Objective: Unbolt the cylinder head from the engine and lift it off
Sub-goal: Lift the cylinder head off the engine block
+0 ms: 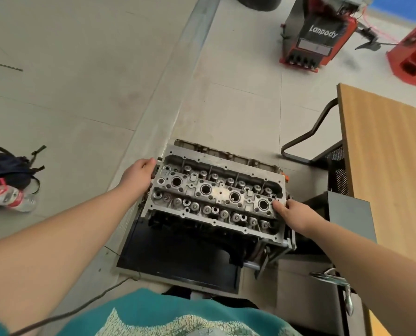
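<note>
Left hand (140, 174): fingertips hidden behind end of head (216, 197). Right hand (293, 213): fingertips over head's other end, grip underneath hidden. Engine (262, 248) mostly hidden under head; whether the two are apart, cannot tell. Backpack (6, 170) cut by left edge. Red machine (318, 37) cut by top edge. Surface (391, 154) cut by right edge.

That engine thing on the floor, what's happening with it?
A person stands over an engine on the floor and grips its cylinder head at both ends, the left hand at one end and the right hand at the other. No tool is in either hand. Whether it has lifted yet is unclear.
</note>
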A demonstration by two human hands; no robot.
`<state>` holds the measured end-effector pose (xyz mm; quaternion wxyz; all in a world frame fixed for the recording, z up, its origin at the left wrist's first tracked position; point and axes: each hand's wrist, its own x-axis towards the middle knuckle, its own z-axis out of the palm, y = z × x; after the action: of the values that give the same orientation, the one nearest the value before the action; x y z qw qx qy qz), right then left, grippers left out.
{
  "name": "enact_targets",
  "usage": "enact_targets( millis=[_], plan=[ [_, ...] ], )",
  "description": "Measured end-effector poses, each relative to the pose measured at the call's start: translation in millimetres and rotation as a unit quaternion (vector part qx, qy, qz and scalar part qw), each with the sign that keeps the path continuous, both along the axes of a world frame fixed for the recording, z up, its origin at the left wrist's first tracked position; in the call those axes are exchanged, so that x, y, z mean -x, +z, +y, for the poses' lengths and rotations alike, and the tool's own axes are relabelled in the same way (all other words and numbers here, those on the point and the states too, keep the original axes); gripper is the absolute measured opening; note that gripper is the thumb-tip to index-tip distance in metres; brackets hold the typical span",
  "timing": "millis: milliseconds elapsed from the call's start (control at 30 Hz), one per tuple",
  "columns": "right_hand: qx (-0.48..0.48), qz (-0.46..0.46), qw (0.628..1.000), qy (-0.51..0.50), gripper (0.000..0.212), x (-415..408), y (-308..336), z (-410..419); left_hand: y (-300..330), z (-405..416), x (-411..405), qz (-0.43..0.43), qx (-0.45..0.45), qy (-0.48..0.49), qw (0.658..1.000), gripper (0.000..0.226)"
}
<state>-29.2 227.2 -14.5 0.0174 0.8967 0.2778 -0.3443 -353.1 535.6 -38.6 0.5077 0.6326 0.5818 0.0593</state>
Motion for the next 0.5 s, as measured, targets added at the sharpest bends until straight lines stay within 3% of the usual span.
enact_targets(
  millis=[167, 300, 400, 500],
  plan=[
    [0.018, 0.012, 1.0, 0.01, 0.1, -9, -1, -5, -15, 11, -27, 0.003, 0.018, 0.009, 1.0, 0.066],
    [0.008, 0.035, 0.999, 0.003, 0.105, -14, -8, -5, -28, 16, -44, -0.021, 0.044, 0.097, 0.994, 0.065],
    [0.014, 0.04, 0.999, -0.002, 0.098, -12, -12, -4, -29, 16, -47, -0.096, 0.138, 0.161, 0.972, 0.039],
    [0.002, 0.045, 0.999, -0.025, 0.091, -6, -14, -5, -34, 19, -47, -0.096, 0.121, 0.165, 0.974, 0.015]
  ],
)
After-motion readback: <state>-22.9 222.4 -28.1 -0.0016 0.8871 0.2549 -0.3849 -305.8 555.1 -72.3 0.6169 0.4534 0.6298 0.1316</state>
